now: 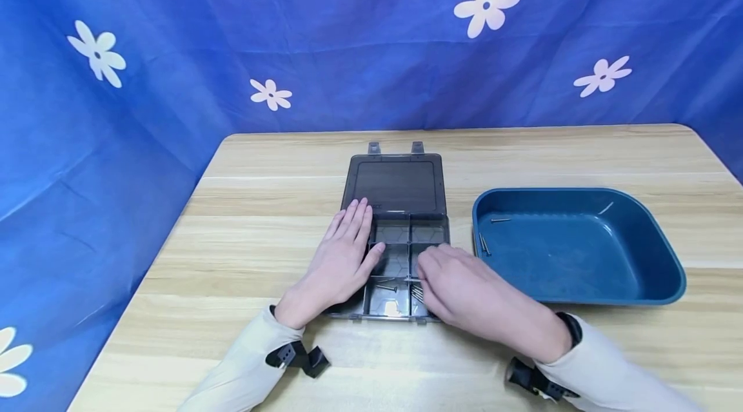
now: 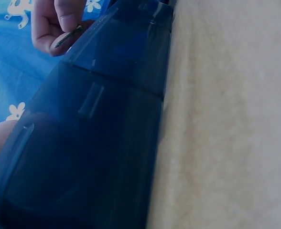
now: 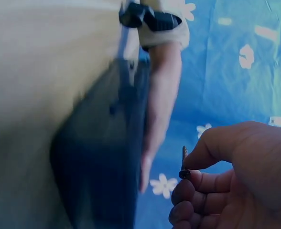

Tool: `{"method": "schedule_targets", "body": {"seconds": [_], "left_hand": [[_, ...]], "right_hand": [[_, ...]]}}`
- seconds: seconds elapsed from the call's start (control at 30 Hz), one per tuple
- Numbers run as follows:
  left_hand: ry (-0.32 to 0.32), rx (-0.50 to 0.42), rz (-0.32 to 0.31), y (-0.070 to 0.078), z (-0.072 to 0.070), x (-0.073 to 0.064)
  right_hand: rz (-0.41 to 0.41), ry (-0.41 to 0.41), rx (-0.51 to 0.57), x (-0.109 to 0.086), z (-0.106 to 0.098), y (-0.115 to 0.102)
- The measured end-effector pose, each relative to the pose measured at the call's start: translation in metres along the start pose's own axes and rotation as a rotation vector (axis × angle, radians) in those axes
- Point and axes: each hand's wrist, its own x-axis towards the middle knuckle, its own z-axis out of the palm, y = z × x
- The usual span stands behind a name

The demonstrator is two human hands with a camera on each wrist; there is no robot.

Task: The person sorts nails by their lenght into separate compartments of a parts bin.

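Right hand [image 1: 458, 286] pinches one screw [image 3: 184, 152] over near-right of divided box [image 1: 392, 260]; lid [image 1: 396, 181] laid back far, likely for access. Left hand [image 1: 341, 258] flat on its left side, probably bracing. Blue tray [image 1: 569, 257] right, within reach, holds loose screws [image 1: 484, 244].

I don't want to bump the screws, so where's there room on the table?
The table is bare left of the left hand and beyond the blue tub, up to the curtain. The dark box is crowded: that hand lies over its left side, and the right hand holds a screw over its right side.
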Motion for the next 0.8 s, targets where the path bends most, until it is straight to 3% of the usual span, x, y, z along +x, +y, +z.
{"method": "schedule_targets", "body": {"seconds": [0.37,0.53,0.8], "left_hand": [[0.007,0.001,0.009,0.001,0.001,0.005],[-0.004,0.005,0.008,0.001,0.001,0.006],[-0.021,0.009,-0.001,0.0,0.0,0.005]], "right_hand": [[-0.086,-0.038,-0.129,0.015,0.02,-0.02],[-0.063,-0.033,-0.079,0.016,0.009,-0.014],[-0.006,0.103,-0.037,0.006,-0.018,0.018]]}}
